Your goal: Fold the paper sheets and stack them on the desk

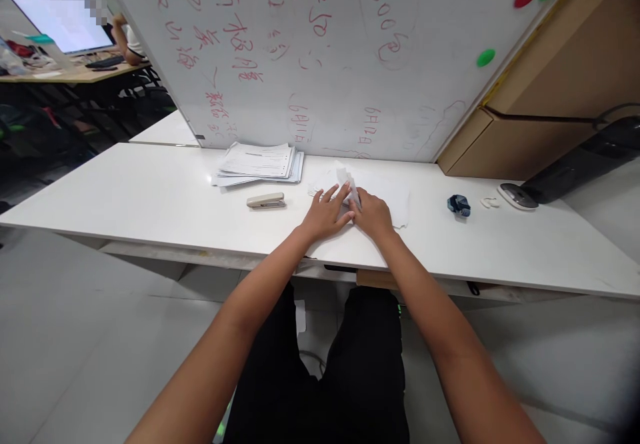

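White sheets of paper (397, 197) lie on the desk in front of me, and a narrow piece of paper (344, 176) stands up, bent, between my hands. My left hand (325, 216) rests flat over the left part of the sheets, its fingers spread. Against the raised paper, my right hand (374, 215) is closed with its fingers curled round the edge; the fingertips are partly hidden. To the left of my left hand sits a light grey stapler (266, 201). Farther back on that side is a stack of printed papers (257, 162).
A whiteboard (340, 64) with red writing and magnets stands along the desk's back edge. Cardboard boxes (500, 144) are at the back right. A dark blue patterned item (459, 206) and a computer mouse (518, 197) lie at right. Another person's arm (127, 43) shows far left.
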A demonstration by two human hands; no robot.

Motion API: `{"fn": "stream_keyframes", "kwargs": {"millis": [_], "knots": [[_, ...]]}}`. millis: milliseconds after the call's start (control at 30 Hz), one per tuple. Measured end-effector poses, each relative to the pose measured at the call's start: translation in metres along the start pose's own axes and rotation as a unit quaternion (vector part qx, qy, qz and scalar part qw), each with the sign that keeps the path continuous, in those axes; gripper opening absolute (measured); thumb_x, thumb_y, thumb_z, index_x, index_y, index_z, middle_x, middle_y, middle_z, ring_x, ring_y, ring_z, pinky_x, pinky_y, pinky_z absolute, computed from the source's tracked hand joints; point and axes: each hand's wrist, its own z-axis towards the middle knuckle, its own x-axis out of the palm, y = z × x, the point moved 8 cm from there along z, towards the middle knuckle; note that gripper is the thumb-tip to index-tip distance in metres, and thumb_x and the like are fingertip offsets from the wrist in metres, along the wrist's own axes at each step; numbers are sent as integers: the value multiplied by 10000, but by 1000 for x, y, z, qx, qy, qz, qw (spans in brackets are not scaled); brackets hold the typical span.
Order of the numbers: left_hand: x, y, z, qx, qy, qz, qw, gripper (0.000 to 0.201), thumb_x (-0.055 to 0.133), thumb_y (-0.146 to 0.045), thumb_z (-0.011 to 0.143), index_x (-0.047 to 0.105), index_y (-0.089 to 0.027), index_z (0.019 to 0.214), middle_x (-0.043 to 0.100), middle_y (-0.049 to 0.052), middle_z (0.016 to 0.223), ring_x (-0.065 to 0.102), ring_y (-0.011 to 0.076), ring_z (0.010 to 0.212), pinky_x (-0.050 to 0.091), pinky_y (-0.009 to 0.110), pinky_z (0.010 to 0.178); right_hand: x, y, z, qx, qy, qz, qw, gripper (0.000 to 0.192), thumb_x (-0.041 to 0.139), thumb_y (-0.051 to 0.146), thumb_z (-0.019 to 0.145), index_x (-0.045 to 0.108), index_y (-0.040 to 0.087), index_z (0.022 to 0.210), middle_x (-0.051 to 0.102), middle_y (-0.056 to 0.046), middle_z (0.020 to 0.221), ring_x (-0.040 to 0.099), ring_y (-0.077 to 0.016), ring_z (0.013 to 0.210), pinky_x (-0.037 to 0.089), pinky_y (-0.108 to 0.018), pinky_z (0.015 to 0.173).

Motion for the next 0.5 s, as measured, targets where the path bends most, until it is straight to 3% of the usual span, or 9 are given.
{"fn": "stream_keyframes", "kwargs": {"millis": [200,300,367,433,500], "knots": [[1,1,0,15,0,-23,1000,650,355,-513,969,216,-241,1543,262,51,1603,218,255,1475,165,452,1185,7,0,1,-16,8,-17,1000,311,369,252,962,645,116,1005,701,-162,969,618,-269,868,393,-336,716],[-1,4,2,15,-20,-87,996,655,407,-494,955,265,-203,1525,312,95,1580,245,286,1462,183,469,1177,7,-7,4,-3,-3,-14,1000,324,354,194,954,648,110,1061,715,-148,954,638,-260,851,432,-343,733],[-11,5,0,-4,-64,-191,980,658,448,-498,938,322,-174,1497,379,125,1542,303,292,1436,218,460,1168,-4,-6,2,-5,-40,-7,999,356,365,150,932,615,88,1178,716,-161,1040,655,-265,919,468,-355,774],[-27,8,-12,-61,-118,-361,923,672,465,-546,923,356,-180,1476,437,125,1505,359,279,1411,271,434,1153,-23,10,-9,-54,-95,2,994,423,362,98,909,561,74,1280,673,-178,1199,636,-263,1079,482,-369,872],[-37,11,-39,-139,-138,-565,802,697,429,-634,910,381,-214,1464,476,98,1478,395,272,1394,334,417,1124,-43,43,-34,-147,-136,5,980,467,340,54,898,548,98,1313,607,-163,1325,558,-248,1243,444,-387,997]]}}
